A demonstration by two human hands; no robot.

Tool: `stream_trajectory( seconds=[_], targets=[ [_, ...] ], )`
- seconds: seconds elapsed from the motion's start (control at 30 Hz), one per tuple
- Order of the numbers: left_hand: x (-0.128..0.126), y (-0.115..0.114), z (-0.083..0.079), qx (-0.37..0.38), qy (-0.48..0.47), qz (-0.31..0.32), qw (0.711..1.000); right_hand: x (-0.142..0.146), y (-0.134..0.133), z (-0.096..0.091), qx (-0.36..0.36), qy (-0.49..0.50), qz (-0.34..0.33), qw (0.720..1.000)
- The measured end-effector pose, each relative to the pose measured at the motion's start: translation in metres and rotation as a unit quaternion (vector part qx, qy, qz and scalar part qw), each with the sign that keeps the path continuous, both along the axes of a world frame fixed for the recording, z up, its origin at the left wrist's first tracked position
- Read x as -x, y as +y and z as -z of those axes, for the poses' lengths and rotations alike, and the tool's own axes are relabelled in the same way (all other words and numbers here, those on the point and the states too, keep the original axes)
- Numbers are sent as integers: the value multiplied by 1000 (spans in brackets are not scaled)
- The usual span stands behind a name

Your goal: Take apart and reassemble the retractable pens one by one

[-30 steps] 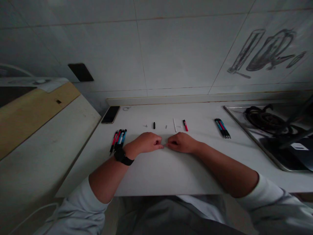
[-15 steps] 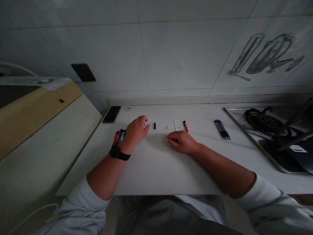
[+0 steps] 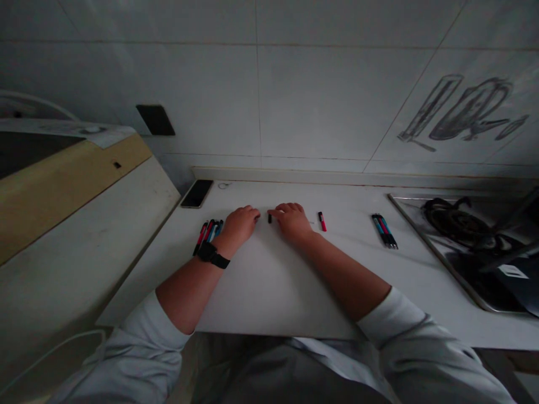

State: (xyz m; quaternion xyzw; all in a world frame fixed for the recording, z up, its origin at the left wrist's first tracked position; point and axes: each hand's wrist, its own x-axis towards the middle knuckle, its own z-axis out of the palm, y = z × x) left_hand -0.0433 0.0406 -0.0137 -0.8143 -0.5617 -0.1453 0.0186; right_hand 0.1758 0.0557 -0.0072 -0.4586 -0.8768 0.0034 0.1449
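Observation:
On the white counter (image 3: pixel 269 280) a short black pen piece (image 3: pixel 270 217) stands between my two hands. My right hand (image 3: pixel 292 221) reaches in from the right with its fingers apart, one fingertip at the edge of this piece. To the left, my left hand (image 3: pixel 241 224) has its fingers pressed together; a small dark bit shows at the tips, too small to name. Several red, black and blue pens (image 3: pixel 205 235) lie beside my left wrist. A red and black pen barrel (image 3: pixel 322 221) lies right of my right hand, which covers the counter just around it.
Several assembled pens (image 3: pixel 384 231) lie side by side at the right, near the gas stove (image 3: pixel 463 224). A phone (image 3: pixel 196 193) rests at the back left, with a thin ring-shaped item (image 3: pixel 224 185) next to it. The tiled wall (image 3: pixel 311 101) closes off the back.
My right hand has moved left and forward to the black pen piece, now covering the thin white rod and tiny metal part. My left hand's fingers have closed together. The view has shifted slightly.

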Motion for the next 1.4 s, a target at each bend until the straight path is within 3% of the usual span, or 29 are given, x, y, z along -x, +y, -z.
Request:
stream_trajectory(
  seconds=[0.33, 0.47, 0.63, 0.8, 1.0, 1.2, 1.4],
  targets=[
    [-6, -3, -10, 2, -23, 5, 1000, 3, 11, 5, -41, -37, -44, 997],
    [-9, -6, -13, 17, -117, 13, 993, 1, 13, 5, -46, -28, -90, 994],
    [-9, -7, -18, 30, -285, 15, 958, -10, 5, -2, -41, 56, -65, 996],
    [-14, -10, -21, 37, -356, 48, 933, -40, -19, -9, -36, 144, -67, 987],
    [-24, -21, -26, 45, -332, 96, 937, -62, -38, -13, -18, 170, -82, 982],
    [-27, -28, -28, -16, -232, 145, 962, -62, -48, -9, -13, 183, -108, 977],
    [-30, -31, -29, -36, -202, 185, 961, -58, -51, -7, 0, 211, -103, 972]
  ],
)
